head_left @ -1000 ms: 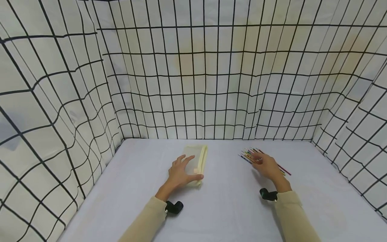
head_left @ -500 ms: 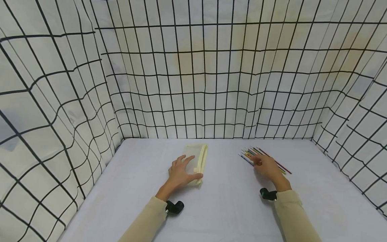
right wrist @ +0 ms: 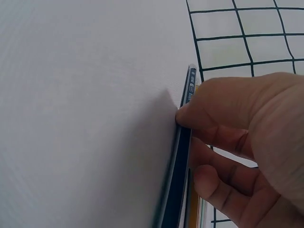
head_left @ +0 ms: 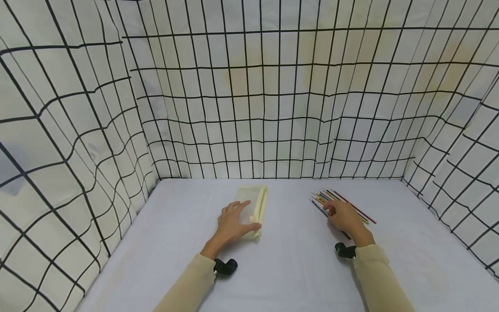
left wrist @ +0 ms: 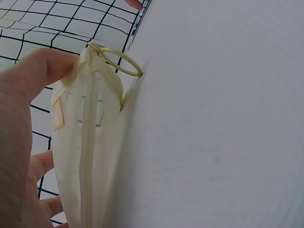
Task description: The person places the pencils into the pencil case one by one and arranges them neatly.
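Note:
My left hand (head_left: 231, 222) rests with spread fingers on a pale yellow mesh zip pouch (head_left: 253, 206) lying on the table. In the left wrist view, the thumb touches the pouch near the zip's end, where a cord loop (left wrist: 126, 64) sticks out. At the right, a bunch of coloured pencils (head_left: 321, 197) lies under and beyond my right hand (head_left: 343, 216). Its thumb and fingers pinch a dark blue pencil (right wrist: 179, 152), whose lettered end (right wrist: 191, 78) points away. That pencil lies along the near left side of the bunch, its middle hidden by the hand in the head view.
A white cloth covers the table (head_left: 288, 260). White walls with a black grid (head_left: 273, 108) enclose it at the back and both sides. A small black camera (head_left: 225, 267) is strapped to each wrist.
My right hand has drawn back slightly, and the dark blue pencil has shifted toward me, its near end now showing below the hand. The left hand and pouch stay put.

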Motion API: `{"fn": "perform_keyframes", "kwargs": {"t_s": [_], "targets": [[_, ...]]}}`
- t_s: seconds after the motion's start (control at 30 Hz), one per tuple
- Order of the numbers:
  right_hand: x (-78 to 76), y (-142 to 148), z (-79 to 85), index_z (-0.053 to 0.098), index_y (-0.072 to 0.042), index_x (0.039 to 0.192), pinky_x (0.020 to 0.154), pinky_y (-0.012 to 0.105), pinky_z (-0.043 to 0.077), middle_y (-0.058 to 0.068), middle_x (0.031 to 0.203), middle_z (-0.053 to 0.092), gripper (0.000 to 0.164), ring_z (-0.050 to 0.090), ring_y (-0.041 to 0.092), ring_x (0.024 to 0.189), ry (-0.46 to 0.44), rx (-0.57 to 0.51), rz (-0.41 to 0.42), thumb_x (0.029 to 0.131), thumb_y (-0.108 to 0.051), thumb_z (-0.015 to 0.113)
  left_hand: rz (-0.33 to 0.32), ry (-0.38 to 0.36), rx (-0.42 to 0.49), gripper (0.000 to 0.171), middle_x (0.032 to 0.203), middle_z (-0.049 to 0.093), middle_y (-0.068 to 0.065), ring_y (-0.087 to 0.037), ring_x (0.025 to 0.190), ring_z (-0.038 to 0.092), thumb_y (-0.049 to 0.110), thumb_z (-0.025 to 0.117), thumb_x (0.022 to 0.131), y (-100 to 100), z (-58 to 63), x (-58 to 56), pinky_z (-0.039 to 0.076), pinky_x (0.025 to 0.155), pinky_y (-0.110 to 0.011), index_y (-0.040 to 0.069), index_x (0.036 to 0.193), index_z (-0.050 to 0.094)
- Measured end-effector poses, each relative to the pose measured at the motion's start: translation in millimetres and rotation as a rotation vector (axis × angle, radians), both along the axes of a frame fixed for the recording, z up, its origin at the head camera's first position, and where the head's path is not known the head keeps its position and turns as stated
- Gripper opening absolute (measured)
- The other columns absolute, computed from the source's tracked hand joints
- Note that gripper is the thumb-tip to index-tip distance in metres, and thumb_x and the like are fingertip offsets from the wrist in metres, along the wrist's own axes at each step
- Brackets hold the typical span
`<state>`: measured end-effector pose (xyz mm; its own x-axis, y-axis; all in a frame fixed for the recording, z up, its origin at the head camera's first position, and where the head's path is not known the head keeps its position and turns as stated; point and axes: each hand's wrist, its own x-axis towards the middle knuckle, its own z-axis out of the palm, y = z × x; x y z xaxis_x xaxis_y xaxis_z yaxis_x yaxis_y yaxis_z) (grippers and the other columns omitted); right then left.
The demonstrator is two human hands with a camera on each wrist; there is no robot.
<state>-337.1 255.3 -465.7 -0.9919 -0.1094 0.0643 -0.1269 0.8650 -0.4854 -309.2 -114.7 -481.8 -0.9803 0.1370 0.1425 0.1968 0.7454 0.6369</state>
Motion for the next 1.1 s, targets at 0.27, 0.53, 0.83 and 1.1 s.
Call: {"fn": "perform_keyframes", "kwargs": {"t_s": [0.27,0.53,0.83,1.1], "targets": [[0.7,-1,1.3,0.071,-0.006,0.114,0.07,0.035,0.047,0.009,0.097,0.067,0.031,0.058,0.021,0.083,-0.029,0.01,0.01,0.083,-0.004,0.073,0.007,-0.003,0.019,0.087,0.158,0.04,-0.017,-0.043,0.143,0.033,0.054,0.081,0.077,-1,-2.7,-1.6,0.03,0.108,-0.065,0.025,0.153,0.049],[0.2,-4,5.8,0.068,-0.003,0.126,0.062,0.031,0.044,0.008,0.093,0.065,0.04,0.055,0.018,0.075,-0.021,-0.098,0.034,0.086,-0.005,0.068,-0.006,0.016,0.023,0.086,0.156,0.041,-0.019,-0.046,0.141,0.034,0.052,0.081,0.078,-2,-3.0,-0.3,0.031,0.106,-0.067,0.022,0.152,0.049],[-1.2,-11,7.5,0.066,-0.001,0.127,0.061,0.03,0.044,0.009,0.096,0.065,0.042,0.055,0.018,0.077,-0.039,-0.195,0.021,0.086,-0.006,0.068,-0.009,0.009,0.019,0.085,0.157,0.04,-0.02,-0.046,0.142,0.033,0.053,0.08,0.079,-2,-1.7,1.1,0.03,0.106,-0.067,0.022,0.152,0.049],[-2.0,-18,9.3,0.065,-0.002,0.129,0.061,0.03,0.042,0.008,0.096,0.062,0.043,0.054,0.017,0.076,-0.063,-0.246,-0.022,0.087,-0.008,0.066,-0.015,0.007,0.025,0.085,0.158,0.038,-0.021,-0.045,0.142,0.032,0.053,0.08,0.079,-2,-1.6,0.7,0.029,0.106,-0.067,0.023,0.152,0.049]]}}
